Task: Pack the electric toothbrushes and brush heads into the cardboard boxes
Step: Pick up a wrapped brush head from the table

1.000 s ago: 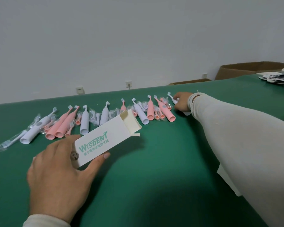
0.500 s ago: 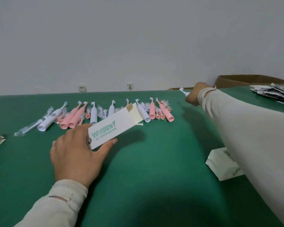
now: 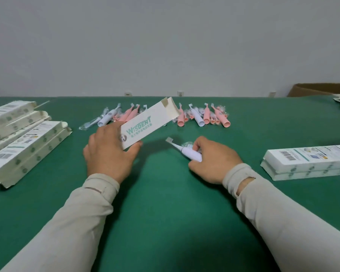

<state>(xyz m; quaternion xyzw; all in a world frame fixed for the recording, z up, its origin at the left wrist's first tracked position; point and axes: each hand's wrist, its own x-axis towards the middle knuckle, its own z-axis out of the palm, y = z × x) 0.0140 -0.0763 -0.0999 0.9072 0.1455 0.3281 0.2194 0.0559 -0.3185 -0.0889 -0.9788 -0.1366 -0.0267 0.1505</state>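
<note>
Green table [image 3: 165,193], grey wall behind. We see the left hand [image 3: 108,154] gripping the near end of a white Wisdent box [image 3: 145,124], thumb under, fingers over, open flap end tilted up and away. Right of the box, the right hand [image 3: 214,160] curls round a white toothbrush [image 3: 186,152], head pointing at the box. Beyond the box, a row of pink and white toothbrushes [image 3: 202,116].

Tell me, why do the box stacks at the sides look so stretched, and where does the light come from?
Head view: the wide lens bends and stretches the edges, so the left stack and right stack splay outward. Soft shadows lie on the table under the box and between the left hand and right hand, suggesting diffuse overhead light. The far toothbrushes look slightly soft.
</note>
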